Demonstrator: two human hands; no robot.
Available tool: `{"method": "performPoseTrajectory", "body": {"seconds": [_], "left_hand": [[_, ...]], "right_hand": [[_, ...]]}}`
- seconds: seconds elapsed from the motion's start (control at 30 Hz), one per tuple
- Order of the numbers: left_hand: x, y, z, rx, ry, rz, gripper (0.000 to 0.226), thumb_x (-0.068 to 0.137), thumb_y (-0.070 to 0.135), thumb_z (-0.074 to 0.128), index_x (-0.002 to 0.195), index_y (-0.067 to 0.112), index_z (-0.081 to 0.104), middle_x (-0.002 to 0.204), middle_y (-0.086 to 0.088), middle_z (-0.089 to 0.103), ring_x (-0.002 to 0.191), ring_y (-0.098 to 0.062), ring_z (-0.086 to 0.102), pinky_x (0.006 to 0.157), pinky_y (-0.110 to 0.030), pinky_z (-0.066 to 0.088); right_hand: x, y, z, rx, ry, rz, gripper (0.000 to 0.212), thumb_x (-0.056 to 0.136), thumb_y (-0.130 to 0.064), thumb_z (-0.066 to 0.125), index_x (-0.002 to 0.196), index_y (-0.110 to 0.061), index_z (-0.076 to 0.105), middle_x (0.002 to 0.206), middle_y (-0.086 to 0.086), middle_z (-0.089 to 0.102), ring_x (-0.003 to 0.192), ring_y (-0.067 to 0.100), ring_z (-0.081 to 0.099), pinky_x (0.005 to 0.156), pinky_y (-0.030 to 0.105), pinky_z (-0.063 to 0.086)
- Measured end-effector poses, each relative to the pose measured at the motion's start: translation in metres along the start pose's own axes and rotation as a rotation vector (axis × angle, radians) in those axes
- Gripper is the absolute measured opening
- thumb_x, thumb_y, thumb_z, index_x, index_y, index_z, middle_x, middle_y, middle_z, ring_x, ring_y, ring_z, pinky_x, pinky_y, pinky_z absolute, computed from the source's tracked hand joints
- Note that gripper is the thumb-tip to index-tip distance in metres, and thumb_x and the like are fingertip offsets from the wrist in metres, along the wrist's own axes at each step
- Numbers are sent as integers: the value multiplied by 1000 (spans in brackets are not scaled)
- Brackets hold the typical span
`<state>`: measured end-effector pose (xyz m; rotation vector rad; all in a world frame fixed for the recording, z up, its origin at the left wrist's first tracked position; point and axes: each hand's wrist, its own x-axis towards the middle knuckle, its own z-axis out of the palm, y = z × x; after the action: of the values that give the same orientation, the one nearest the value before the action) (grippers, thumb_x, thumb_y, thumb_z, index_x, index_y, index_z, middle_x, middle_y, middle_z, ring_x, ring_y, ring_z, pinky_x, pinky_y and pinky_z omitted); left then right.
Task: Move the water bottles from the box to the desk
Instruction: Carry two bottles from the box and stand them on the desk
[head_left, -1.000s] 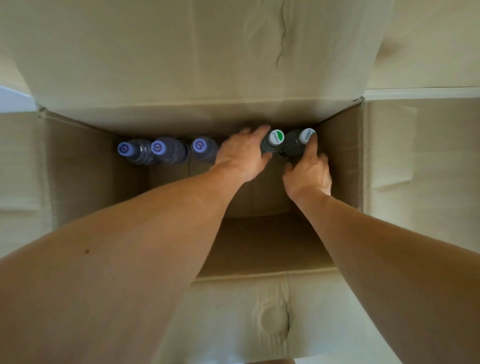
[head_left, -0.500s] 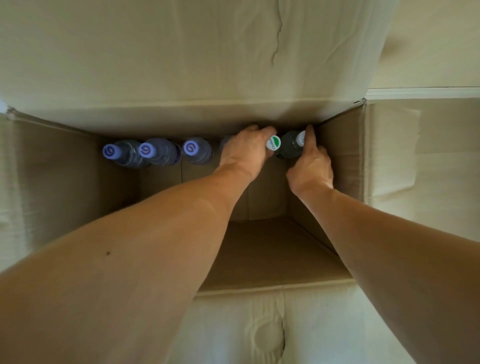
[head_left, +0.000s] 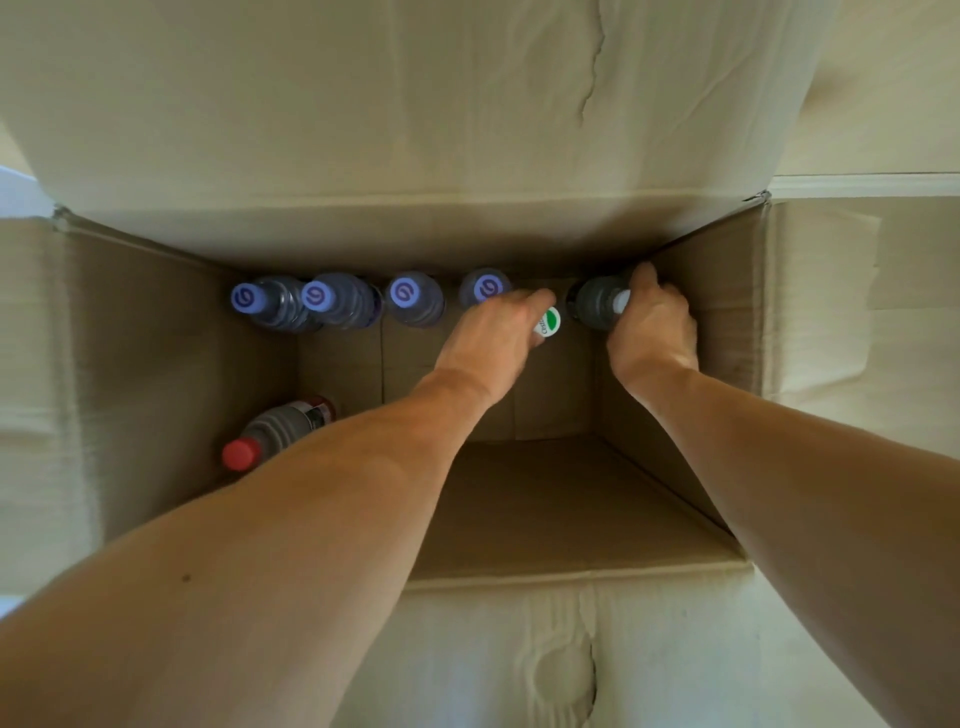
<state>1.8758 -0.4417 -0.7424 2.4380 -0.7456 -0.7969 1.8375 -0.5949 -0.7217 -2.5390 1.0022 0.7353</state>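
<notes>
1. As I look down past my two forearms, the near flap of the box (head_left: 519, 649) fills the bottom of the frame and the bare box floor lies beyond it.
2. At lower left inside the box, a red-capped bottle (head_left: 270, 434) stands apart from the others, partly hidden by my left forearm.
3. My left hand (head_left: 493, 340) is curled round the neck of the green-capped bottle (head_left: 548, 322); only its cap shows past my fingers.
4. My right hand (head_left: 652, 325), just right of it, grips the dark bottle (head_left: 595, 304) in the far right corner, thumb on the far side.
5. Four purple-capped bottles (head_left: 415, 304) stand in a row along the far wall, running toward the upper left.
6. Both held bottles stand upright, long axes pointing up at me, so I judge the lift should go straight up, clear of the walls. No desk is in view.
</notes>
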Motion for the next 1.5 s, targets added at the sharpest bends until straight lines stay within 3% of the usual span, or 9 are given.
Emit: {"method": "performPoseTrajectory", "body": {"seconds": [0.13, 0.3, 0.6, 0.7, 0.8, 1.1, 1.27, 1.4, 1.5], "left_hand": [[-26, -10, 1, 14, -37, 1, 37, 96, 12, 64, 133, 11, 57, 121, -13, 67, 109, -32, 65, 88, -47, 54], [-56, -29, -2, 28, -37, -57, 39, 96, 13, 64, 135, 12, 56, 122, -11, 67, 113, -27, 64, 92, -37, 50], [-72, -62, -9, 40, 12, -130, 39, 93, 15, 67, 130, 14, 57, 119, -8, 67, 109, -27, 64, 89, -43, 54], [-71, -64, -4, 38, -9, -135, 45, 89, 22, 72, 129, 21, 53, 119, -2, 65, 110, -23, 61, 88, -40, 53], [-65, -70, 3, 43, -50, -191, 59, 84, 21, 77, 136, 24, 50, 129, -2, 62, 120, -24, 57, 96, -41, 51], [-34, -94, 20, -12, -181, -272, 79, 79, 8, 81, 148, 23, 46, 139, -9, 60, 129, -30, 55, 108, -42, 44], [-35, -99, 18, -126, -148, -267, 75, 72, 13, 87, 139, 21, 55, 130, -7, 66, 123, -28, 59, 102, -38, 47], [-46, -88, -2, -299, -130, -327, 68, 68, 24, 92, 129, 23, 62, 124, 1, 69, 118, -17, 60, 102, -34, 47], [-61, -74, -28, -496, -153, -394, 58, 66, 29, 93, 118, 26, 67, 109, 12, 71, 105, -6, 64, 94, -28, 49]], "right_hand": [[-14, 3, 7, 12, 34, -58, 46, 96, -5, 59, 138, -10, 42, 129, 20, 53, 113, 41, 59, 92, 47, 52], [-40, -2, 27, 101, 2, -135, 41, 97, -16, 59, 136, -12, 45, 127, 16, 57, 110, 37, 62, 90, 48, 56], [-59, -19, 54, 97, -112, -292, 36, 94, -22, 65, 125, -22, 46, 121, 6, 55, 101, 27, 64, 78, 34, 55], [-60, -20, 64, 91, -153, -296, 42, 90, -22, 70, 124, -29, 45, 131, 4, 46, 104, 26, 63, 83, 35, 58], [-53, -19, 74, 65, -202, -272, 57, 88, -20, 72, 136, -33, 44, 144, 6, 39, 117, 29, 59, 93, 37, 54], [-15, -12, 104, 78, -286, -298, 86, 78, -10, 82, 150, -27, 38, 144, 10, 51, 131, 32, 50, 107, 42, 44], [-7, -2, 104, 289, -311, -246, 84, 69, -9, 89, 142, -26, 50, 134, 4, 60, 126, 24, 55, 107, 39, 46], [-14, 2, 65, 481, -474, -161, 77, 66, -8, 90, 134, -22, 57, 118, -9, 62, 117, 11, 54, 101, 28, 40], [-27, 1, 29, 597, -605, -73, 76, 68, -6, 87, 136, -21, 56, 126, -7, 62, 122, 14, 53, 107, 32, 34]]}}
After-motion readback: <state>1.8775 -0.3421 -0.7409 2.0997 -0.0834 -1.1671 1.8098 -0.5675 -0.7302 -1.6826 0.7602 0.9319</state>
